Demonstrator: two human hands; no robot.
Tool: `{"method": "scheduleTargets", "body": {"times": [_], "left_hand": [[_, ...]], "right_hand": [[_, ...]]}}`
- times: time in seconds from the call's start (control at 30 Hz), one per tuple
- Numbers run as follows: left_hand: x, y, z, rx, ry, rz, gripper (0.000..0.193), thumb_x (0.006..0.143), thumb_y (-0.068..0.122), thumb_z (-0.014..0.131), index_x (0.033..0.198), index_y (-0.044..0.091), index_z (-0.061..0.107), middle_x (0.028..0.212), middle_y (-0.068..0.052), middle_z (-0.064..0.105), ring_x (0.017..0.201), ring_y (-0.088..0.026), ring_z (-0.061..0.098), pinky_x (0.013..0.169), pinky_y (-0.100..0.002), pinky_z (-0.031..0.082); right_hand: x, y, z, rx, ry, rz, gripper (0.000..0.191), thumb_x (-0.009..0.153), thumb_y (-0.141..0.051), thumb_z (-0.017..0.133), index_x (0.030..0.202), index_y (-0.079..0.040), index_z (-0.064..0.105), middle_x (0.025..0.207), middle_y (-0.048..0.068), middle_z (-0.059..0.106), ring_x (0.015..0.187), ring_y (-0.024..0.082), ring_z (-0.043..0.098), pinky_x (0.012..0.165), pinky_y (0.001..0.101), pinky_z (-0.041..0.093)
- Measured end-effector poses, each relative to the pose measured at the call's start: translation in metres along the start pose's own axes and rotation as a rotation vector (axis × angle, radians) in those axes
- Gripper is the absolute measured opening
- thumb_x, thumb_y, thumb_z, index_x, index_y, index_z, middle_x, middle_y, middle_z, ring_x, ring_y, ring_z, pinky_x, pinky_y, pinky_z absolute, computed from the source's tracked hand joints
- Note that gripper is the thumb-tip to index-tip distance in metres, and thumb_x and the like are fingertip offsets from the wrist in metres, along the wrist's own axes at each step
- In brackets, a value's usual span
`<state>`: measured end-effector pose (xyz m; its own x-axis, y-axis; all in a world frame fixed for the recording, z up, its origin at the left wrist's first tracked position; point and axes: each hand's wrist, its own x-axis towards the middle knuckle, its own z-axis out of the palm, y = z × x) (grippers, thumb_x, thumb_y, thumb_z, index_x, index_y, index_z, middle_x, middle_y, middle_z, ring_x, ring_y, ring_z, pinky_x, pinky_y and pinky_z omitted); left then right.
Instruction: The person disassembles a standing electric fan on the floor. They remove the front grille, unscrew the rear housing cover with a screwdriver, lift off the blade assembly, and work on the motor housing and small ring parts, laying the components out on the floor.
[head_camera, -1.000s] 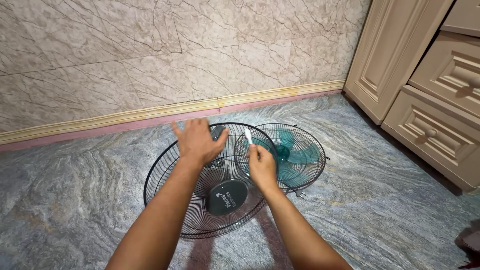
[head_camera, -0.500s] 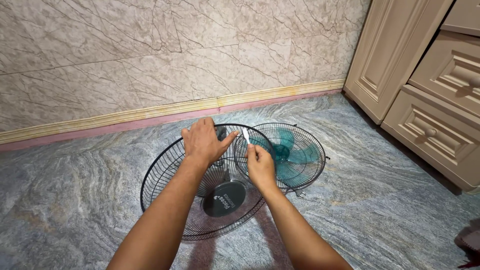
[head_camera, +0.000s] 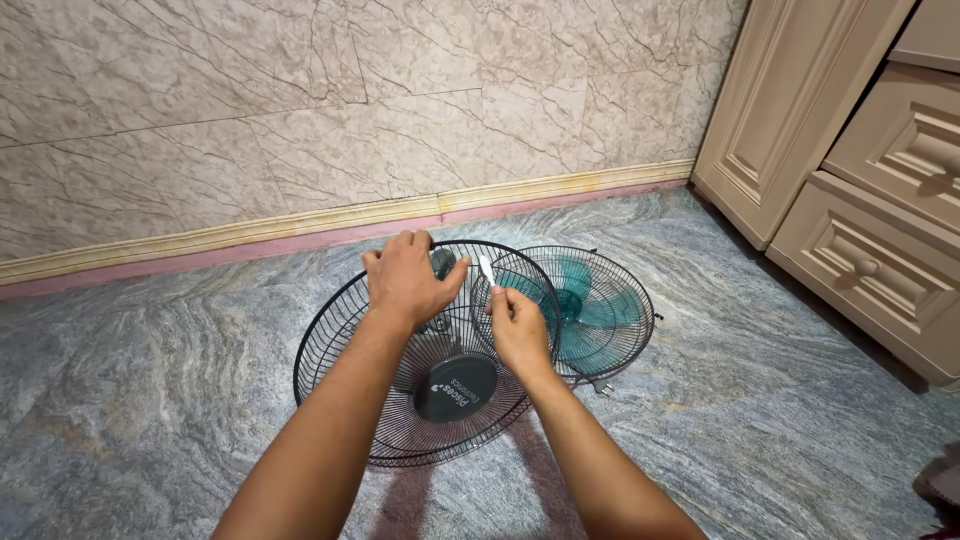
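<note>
Underhand, round black wire fan guard (head_camera: 400, 420)

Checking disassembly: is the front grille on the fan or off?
Off. The black front grille is held tilted apart from the rear grille, exposing teal blades.

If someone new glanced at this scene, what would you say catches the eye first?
Two bare forearms reach to a black wire fan grille on the grey marbled floor. The left hand grips its far rim, while the right hand pinches a small pale tool. Just right lies a second grille with teal blades.
</note>
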<state>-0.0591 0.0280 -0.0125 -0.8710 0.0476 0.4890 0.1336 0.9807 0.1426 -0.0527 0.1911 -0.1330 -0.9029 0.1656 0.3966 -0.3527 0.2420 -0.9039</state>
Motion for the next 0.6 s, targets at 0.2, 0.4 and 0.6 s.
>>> {"method": "scheduleTargets", "body": {"times": [0.2,0.4,0.6], "left_hand": [[0.017,-0.003,0.017,-0.058,-0.1,-0.145,0.072,0.082,0.071,0.063,0.117,0.007,0.063,0.114,-0.012,0.065,0.114,-0.03,0.06,0.099,-0.058,0.037],[-0.005,0.045,0.002,0.032,-0.105,-0.114,0.075,0.086,0.073,0.061,0.117,0.005,0.063,0.112,-0.015,0.065,0.112,-0.03,0.061,0.102,-0.061,0.034],[-0.036,0.088,-0.024,0.044,-0.093,-0.037,0.076,0.084,0.075,0.06,0.117,0.006,0.065,0.115,-0.015,0.066,0.116,-0.031,0.059,0.102,-0.058,0.036]], "right_hand": [[0.026,0.028,-0.009,-0.004,0.096,0.188,0.042,0.103,-0.035,0.054,0.079,-0.003,0.066,0.056,0.001,0.051,0.052,0.011,0.046,0.05,0.0338,0.037],[0.008,0.031,-0.062,-0.005,0.055,0.152,0.042,0.104,-0.036,0.052,0.079,-0.004,0.065,0.057,0.0,0.052,0.053,0.01,0.049,0.052,0.0314,0.04],[-0.028,-0.01,-0.088,0.031,0.001,0.106,0.042,0.103,-0.037,0.053,0.079,-0.005,0.067,0.057,-0.001,0.054,0.053,0.009,0.051,0.052,0.03,0.041]]}}
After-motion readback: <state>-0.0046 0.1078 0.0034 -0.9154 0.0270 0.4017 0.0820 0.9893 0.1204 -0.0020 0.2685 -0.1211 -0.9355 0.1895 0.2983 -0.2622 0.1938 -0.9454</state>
